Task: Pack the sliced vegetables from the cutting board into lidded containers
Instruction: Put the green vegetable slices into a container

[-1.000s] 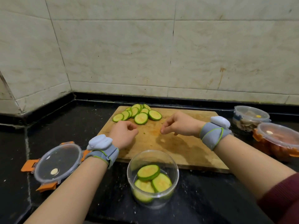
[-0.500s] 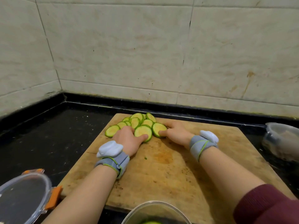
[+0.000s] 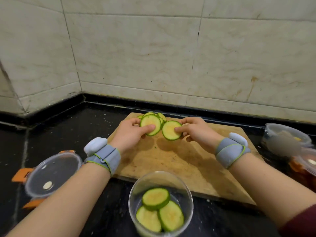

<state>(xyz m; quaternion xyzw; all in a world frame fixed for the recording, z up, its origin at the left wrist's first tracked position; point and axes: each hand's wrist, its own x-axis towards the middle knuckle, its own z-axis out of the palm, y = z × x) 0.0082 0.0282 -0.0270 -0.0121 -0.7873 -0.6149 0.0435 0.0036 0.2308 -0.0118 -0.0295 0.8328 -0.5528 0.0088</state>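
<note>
In the head view, one green slice (image 3: 149, 123) is pinched by the left hand (image 3: 130, 133) between thumb and fingers, and it is held up just above the far end of the cutting board (image 3: 179, 166). A second slice (image 3: 168, 133) is pinched the same way by the right hand (image 3: 197, 132), just beside the first. A small pile of slices (image 3: 162, 115) is left on the far edge of the board, behind the hands. The open container (image 3: 135, 190) is seen at the near edge, in the middle, with three slices (image 3: 155, 199) laid inside. Its lid (image 3: 51, 171) is set down at the left, on the black counter (image 3: 68, 127). Two closed tubs (image 3: 283, 132) are seen at the right. The step in hand looks like carrying slices to the container. Next, both slices need to be brought near, over the open rim, and let go gently so they land flat inside.
</note>
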